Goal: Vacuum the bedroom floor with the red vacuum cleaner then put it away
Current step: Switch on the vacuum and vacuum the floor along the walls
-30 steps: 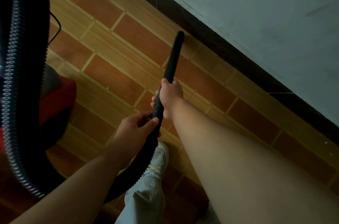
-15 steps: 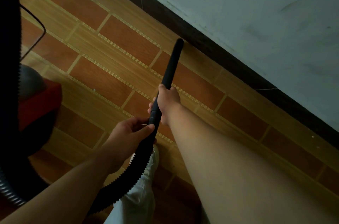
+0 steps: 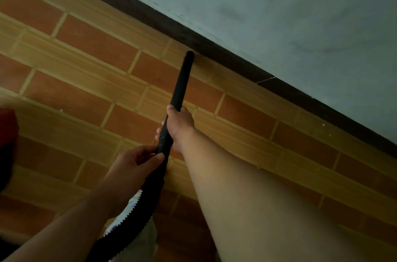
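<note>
The vacuum's black wand points from frame centre up to the dark skirting, tip apparently touching; right hand grips it ahead, left hand pinches the hose end behind

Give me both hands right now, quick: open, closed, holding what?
Left hand: closed, pinching the lower end of the black wand, where the hose joins.
Right hand: closed, gripping the wand higher up.
</note>
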Available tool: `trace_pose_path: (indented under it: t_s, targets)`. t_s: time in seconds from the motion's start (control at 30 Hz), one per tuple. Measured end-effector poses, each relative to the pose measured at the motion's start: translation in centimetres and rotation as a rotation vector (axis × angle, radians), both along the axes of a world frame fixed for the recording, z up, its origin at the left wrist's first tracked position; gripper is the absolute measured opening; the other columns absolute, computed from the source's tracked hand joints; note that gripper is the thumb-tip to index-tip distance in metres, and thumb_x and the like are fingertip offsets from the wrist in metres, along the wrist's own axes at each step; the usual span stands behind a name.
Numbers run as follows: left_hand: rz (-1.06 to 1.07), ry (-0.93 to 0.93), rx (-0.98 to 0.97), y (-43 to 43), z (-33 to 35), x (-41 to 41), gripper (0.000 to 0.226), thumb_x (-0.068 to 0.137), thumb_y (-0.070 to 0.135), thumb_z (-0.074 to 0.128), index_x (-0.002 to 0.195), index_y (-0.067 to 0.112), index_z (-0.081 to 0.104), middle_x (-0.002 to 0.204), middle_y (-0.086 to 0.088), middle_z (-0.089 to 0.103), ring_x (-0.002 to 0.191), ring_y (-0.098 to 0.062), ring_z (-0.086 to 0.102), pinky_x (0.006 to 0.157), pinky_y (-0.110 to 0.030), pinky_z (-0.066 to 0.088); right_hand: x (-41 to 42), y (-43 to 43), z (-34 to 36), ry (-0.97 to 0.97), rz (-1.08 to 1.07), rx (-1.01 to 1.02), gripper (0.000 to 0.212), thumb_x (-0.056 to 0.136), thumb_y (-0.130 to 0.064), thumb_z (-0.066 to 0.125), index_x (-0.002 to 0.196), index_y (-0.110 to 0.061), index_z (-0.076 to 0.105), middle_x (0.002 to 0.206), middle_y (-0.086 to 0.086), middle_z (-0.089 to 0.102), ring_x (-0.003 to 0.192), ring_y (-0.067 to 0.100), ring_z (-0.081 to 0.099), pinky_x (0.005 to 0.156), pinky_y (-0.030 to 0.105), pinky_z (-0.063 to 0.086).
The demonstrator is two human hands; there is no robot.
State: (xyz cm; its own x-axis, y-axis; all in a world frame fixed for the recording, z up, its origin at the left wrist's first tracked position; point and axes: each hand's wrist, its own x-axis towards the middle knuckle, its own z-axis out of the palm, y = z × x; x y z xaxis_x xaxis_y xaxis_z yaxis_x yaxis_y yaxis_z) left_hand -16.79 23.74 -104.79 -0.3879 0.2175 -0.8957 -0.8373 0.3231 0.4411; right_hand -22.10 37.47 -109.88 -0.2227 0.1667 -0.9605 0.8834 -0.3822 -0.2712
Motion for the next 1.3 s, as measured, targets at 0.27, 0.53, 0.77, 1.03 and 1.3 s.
trace_pose_path:
  t_s: [0.27,0.53,0.77,1.03,1.3]
  targets:
    - [-0.142,-0.002,0.022,0.9,-0.4,0.2,0.019,0.096,0.019,0.066,0.112,0.023,0.076,0.095,-0.013,0.077,0.093,-0.039,0.073,0.084,-0.051,0.060,2.2,1.6,0.1,-0.063,-0.161,0.110,0.030,0.111,-0.036,0.039,0.137,-0.022,0.044,0.088,0.006,0.056,0.062,0.019,0.054,0.055,0.031,0.051]
    - [-0.256,-0.007,-0.003,6.0,-0.8,1.7,0.017,0.098,0.020,0.064,0.113,0.014,0.070,0.092,-0.010,0.078,0.084,-0.030,0.076,0.077,-0.046,0.059,5.1,6.4,0.4,-0.096,-0.252,0.094,0.030,0.111,-0.037,0.039,0.136,-0.021,0.044,0.088,0.008,0.057,0.065,0.023,0.055,0.061,0.036,0.053]
    - [-0.352,0.041,-0.017,11.7,-0.6,3.5,0.032,0.096,0.024,0.069,0.126,0.021,0.060,0.092,-0.011,0.077,0.086,-0.039,0.075,0.072,-0.061,0.061,8.9,11.9,0.4,-0.118,-0.344,0.069,0.030,0.111,-0.032,0.044,0.137,-0.017,0.048,0.090,0.009,0.053,0.063,0.024,0.055,0.061,0.037,0.055]
    - [-0.436,0.066,-0.068,18.1,-0.8,7.4,0.019,0.099,0.028,0.063,0.118,0.021,0.063,0.092,-0.007,0.078,0.088,-0.037,0.075,0.079,-0.061,0.060,13.3,18.4,0.4,-0.111,-0.400,0.032,0.028,0.109,-0.030,0.049,0.135,-0.019,0.048,0.108,0.009,0.060,0.086,0.029,0.072,0.080,0.041,0.064]
    - [-0.432,0.061,-0.088,23.2,-0.7,11.6,0.019,0.100,0.026,0.061,0.119,0.020,0.065,0.094,-0.007,0.078,0.090,-0.035,0.075,0.082,-0.058,0.061,18.3,23.7,-0.5,-0.025,-0.422,0.029,0.031,0.108,-0.024,0.051,0.137,-0.026,0.041,0.105,0.007,0.056,0.076,0.029,0.070,0.074,0.051,0.065]
